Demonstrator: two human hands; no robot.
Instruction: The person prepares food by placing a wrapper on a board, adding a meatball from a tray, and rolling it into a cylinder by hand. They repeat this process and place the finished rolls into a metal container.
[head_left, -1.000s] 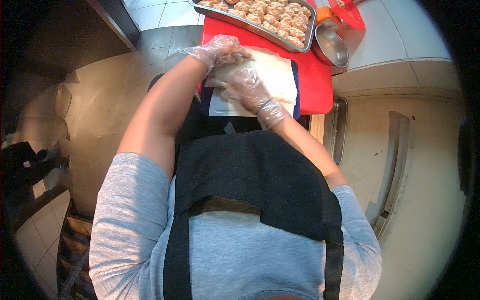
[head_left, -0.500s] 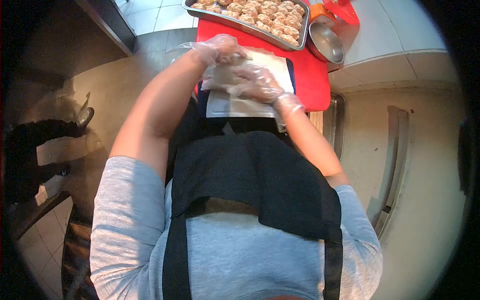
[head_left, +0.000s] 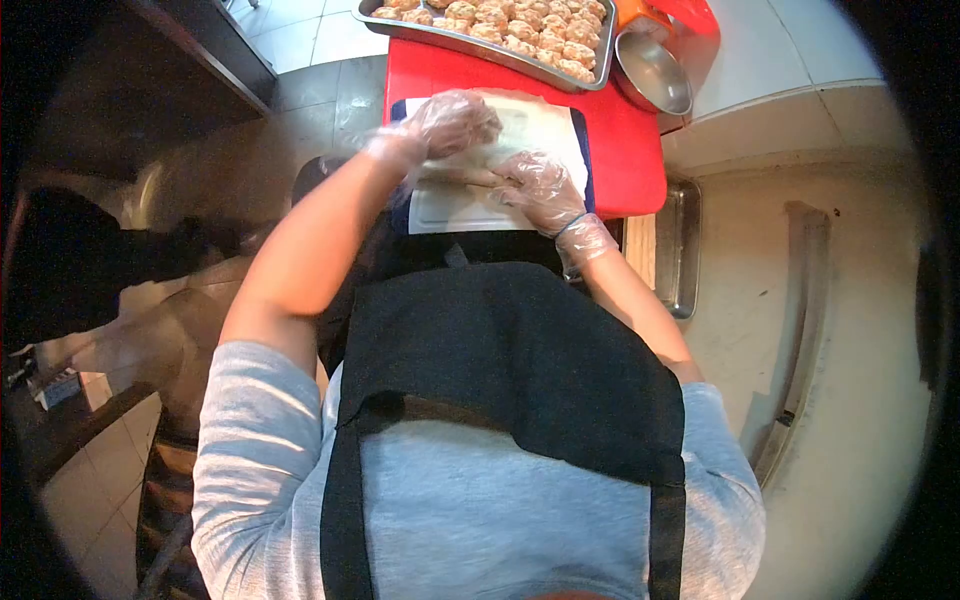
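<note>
Both hands wear clear plastic gloves above a white board (head_left: 470,217) with dark blue ends, lying on a red surface (head_left: 630,170). A pale, thin sheet (head_left: 540,125) covers part of the board. My left hand (head_left: 458,122) has its fingers curled at the sheet's left side; what they hold, if anything, is hidden. My right hand (head_left: 540,188) pinches the end of a pale rolled strip (head_left: 465,176) at the board's near part. The strip's left end lies below my left hand.
A metal tray (head_left: 540,68) of browned, lumpy pieces stands beyond the board. Right of it are a metal bowl (head_left: 653,72) and an orange item (head_left: 643,18). Another metal pan (head_left: 680,250) lies at right. A dark, blurred figure (head_left: 70,260) shows at far left.
My hands have moved apart, the right one lower and rightward. The near edge of the pale sheet now appears as a rolled strip. The dark figure at left has shifted.
</note>
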